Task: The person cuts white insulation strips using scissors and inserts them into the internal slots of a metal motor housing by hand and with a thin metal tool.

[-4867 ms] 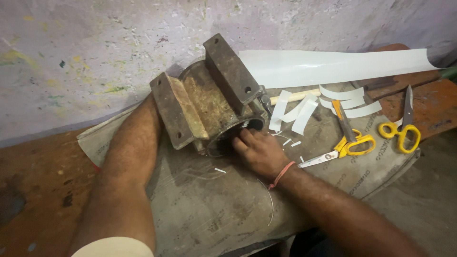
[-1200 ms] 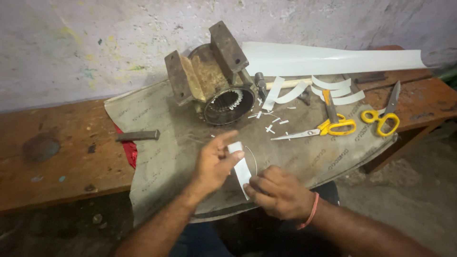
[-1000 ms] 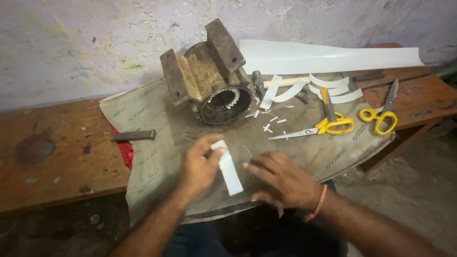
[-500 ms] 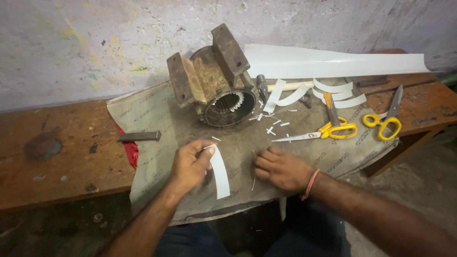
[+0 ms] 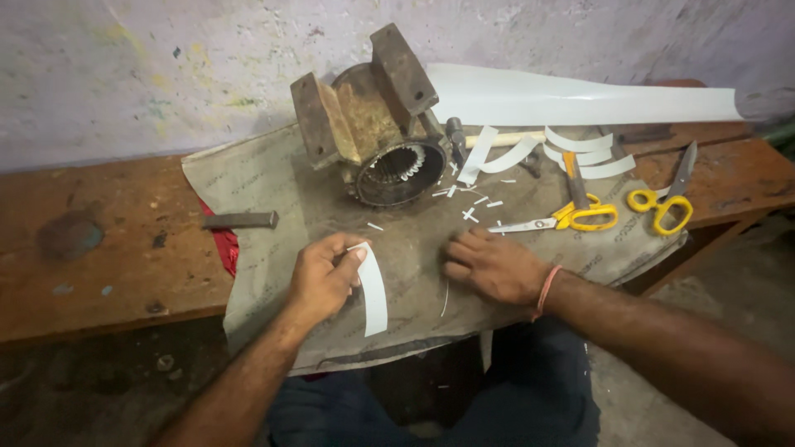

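White paper strip (image 5: pixel 373 290) lies curved on the grey cloth (image 5: pixel 273 190) near the front edge of the tabletop (image 5: pixel 108 248), its top end pinched between the thumb and fingers (image 5: pixel 352 258) of the left hand (image 5: pixel 323 277). That hand is closed on the strip and rests on the cloth. The right hand (image 5: pixel 493 265) lies just to the right, palm down, fingers loosely curled on the cloth and gripping nothing that can be seen; a thin sliver of paper lies just beside it. An orange band (image 5: pixel 546 290) circles its wrist.

Toward the back edge of the tabletop sits a rusty motor housing (image 5: pixel 373 124), tipped so its toothed round opening faces the front. Right of it lie small paper scraps (image 5: pixel 472 203), several longer curved paper strips (image 5: pixel 580 153) and a big white sheet (image 5: pixel 580 103) along the wall. Two pairs of yellow-handled scissors (image 5: pixel 571 217) rest at the right end of the cloth, the second pair (image 5: pixel 662 194) at its right edge. A dark metal bar (image 5: pixel 240 220) lies at the cloth's left edge, over a bit of red rag (image 5: pixel 222 248).
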